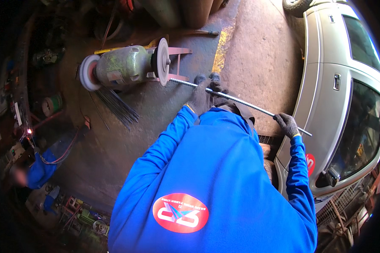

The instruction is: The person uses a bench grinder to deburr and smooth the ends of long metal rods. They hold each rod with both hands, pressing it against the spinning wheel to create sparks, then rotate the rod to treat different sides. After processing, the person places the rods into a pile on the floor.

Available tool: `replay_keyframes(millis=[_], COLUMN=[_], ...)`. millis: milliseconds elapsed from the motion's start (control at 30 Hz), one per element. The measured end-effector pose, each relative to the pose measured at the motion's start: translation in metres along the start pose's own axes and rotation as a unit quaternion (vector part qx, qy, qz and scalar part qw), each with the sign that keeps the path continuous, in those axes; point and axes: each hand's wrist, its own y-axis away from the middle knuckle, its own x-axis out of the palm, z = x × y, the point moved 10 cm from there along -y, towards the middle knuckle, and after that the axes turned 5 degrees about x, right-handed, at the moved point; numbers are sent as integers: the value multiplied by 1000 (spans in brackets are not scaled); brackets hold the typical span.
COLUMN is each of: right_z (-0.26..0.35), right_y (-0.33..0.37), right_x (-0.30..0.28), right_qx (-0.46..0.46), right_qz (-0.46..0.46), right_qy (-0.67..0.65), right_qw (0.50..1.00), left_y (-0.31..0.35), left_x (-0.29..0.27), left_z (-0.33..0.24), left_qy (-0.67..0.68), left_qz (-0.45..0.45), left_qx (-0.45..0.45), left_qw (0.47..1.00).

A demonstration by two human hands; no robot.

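Head view. A: State the position of the ribbed rod [245, 103].

B: It runs aslant in front of the body, above the floor [101, 156]. One end is at the lower rim of the grinding wheel [162, 59] on the vehicle side of the bench grinder [124, 63]; contact cannot be told. The opposite end points toward the light-coloured vehicle [321, 76].

A: State the grip.

B: The left hand [199, 98], gloved, is closed on the ribbed rod at the wheel side. The right hand [288, 125], also gloved, is wrapped around it near the far end.

A: State the surroundings.

B: A bundle of dark rods [118, 107] lies just beside the bench grinder. A yellow strip [219, 52] marks one edge of the dark floor. A co-worker [42, 170] in blue is near a bright point of light [29, 131].
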Motion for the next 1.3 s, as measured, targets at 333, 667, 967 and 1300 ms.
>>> replay_keyframes(millis=[333,667,967,1300], right_z=[39,55,64,53], right_y=[-44,-73,-88,-101], right_x=[-43,-64,-70,-67], right_qx=[-89,-148,-158,-143], right_qz=[-75,-94,-82,-65], right_qy=[95,134,141,148], right_qw=[989,975,974,976], left_y=[-6,-22,-17,-29], left_x=[7,3,12,-11], left_z=[-17,-15,-26,-29], left_qy=[67,112,47,11], left_qz=[7,-14,-60,-70], left_qx=[58,35,90,135], left_qw=[996,993,993,988])
